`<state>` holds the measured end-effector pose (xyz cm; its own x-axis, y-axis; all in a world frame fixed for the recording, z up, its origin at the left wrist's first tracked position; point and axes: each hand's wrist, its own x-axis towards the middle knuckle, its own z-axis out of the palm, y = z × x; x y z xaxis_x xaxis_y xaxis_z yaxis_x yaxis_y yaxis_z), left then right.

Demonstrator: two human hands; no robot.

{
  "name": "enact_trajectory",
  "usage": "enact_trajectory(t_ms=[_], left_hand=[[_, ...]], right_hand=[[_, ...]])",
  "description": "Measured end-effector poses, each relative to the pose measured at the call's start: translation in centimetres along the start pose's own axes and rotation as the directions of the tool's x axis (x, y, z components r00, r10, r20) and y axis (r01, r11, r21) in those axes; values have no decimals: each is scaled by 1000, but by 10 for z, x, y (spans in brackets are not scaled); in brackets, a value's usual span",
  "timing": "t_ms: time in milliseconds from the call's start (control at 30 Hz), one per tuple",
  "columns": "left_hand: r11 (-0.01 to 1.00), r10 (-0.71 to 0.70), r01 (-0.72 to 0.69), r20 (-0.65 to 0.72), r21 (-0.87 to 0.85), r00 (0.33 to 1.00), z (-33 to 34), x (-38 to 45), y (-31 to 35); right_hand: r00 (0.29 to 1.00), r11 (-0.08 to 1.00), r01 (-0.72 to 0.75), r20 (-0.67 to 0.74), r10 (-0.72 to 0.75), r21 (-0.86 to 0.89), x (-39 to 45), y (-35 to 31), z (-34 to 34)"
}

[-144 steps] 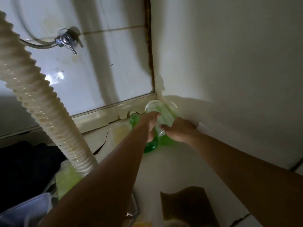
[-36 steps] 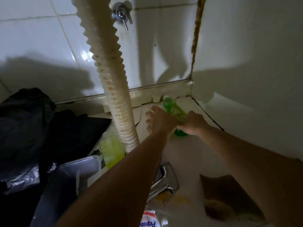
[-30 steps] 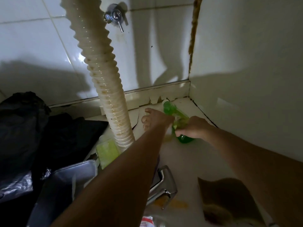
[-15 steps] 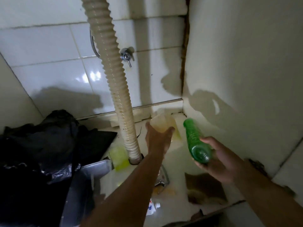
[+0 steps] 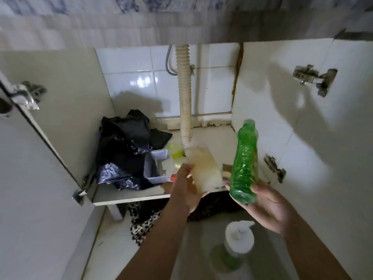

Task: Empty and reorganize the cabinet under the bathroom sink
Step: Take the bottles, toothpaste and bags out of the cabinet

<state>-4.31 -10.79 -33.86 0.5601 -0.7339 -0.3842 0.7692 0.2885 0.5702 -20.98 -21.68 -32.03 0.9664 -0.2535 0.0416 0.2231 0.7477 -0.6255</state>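
Your left hand [image 5: 186,186] grips a cloudy, pale plastic container [image 5: 203,168], fingers wrapped round its lower end, holding it tilted in front of the open cabinet [image 5: 66,93]. Your right hand [image 5: 266,205] holds a green bottle [image 5: 245,162] by its base, fingers curled under and round it, the neck pointing up and slightly away from you. Both items are out of the cabinet, above its front edge. Inside, a ribbed drain hose [image 5: 184,93] runs down the middle to the cabinet floor. Black plastic bags [image 5: 125,146] are heaped on the left, with a grey tray [image 5: 154,168] just beside them and something yellow-green [image 5: 175,151] near the hose's foot. On the floor below your hands stands a pump bottle [image 5: 238,243] with green contents
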Motion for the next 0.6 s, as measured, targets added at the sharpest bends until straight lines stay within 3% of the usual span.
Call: enact_trajectory(t_ms=[167,367,500,600], left_hand=[[1000,7,-6,-68,23,998,-25,-61,-7],[993,6,9,-129,119,992,-59,-83,-10],[916,54,57,-262,398,963,-84,-72,-11],[727,175,92,-313,680,934,-109,-62,-27]], right_hand=[[994,987,47,101,-32,-154,-30,5,19],[998,953,-39,-56,24,-300,-26,22,25],[966,849,-168,-256,40,-502,-17,55,12],[899,726,-291,-438,-15,-624,-14,90,-5]])
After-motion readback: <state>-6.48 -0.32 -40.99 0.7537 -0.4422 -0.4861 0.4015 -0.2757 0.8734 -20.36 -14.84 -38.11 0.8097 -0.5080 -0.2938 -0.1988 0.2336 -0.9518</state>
